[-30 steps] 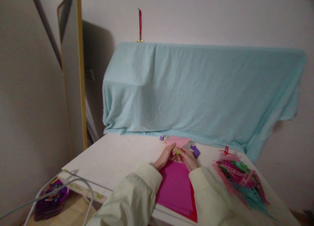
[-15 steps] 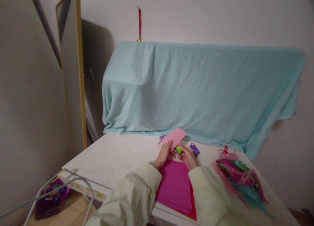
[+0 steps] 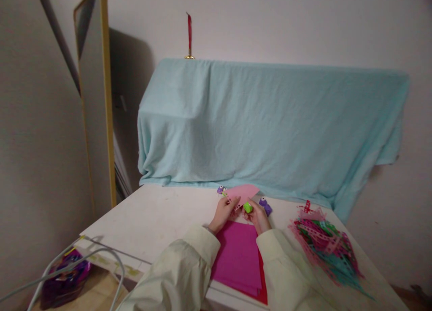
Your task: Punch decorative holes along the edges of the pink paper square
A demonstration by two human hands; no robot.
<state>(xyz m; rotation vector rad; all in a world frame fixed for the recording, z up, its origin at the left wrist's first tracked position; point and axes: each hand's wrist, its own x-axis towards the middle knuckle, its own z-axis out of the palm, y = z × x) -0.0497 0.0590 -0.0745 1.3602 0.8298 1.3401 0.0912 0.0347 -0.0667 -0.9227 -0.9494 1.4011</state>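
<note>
A sheet of pink paper [image 3: 243, 192] with a row of punched holes along its lower left edge is pinched by my left hand [image 3: 223, 212], thumb on top. A small bright green craft punch [image 3: 248, 207] is gripped in my right hand [image 3: 259, 215], close to the sheet's lower edge. The fingers partly hide the punch and where it meets the paper. Small pink scraps [image 3: 236, 213] lie below the sheet. Under my wrists rests a stack of magenta paper [image 3: 236, 257], with a red sheet [image 3: 262, 279] showing at its right side.
Purple punches [image 3: 266, 206] sit behind my right hand; another purple piece [image 3: 220, 189] is behind the left. Punched paper strips [image 3: 329, 243] heap on the white table [image 3: 162, 216]. A light blue cloth [image 3: 263, 122] hangs behind. Grey cables [image 3: 114, 252] loop at the left front edge.
The pink paper has tipped flatter and turned, its right corner swinging lower. The green punch shows more fully between the hands. The whole view has shifted slightly.
</note>
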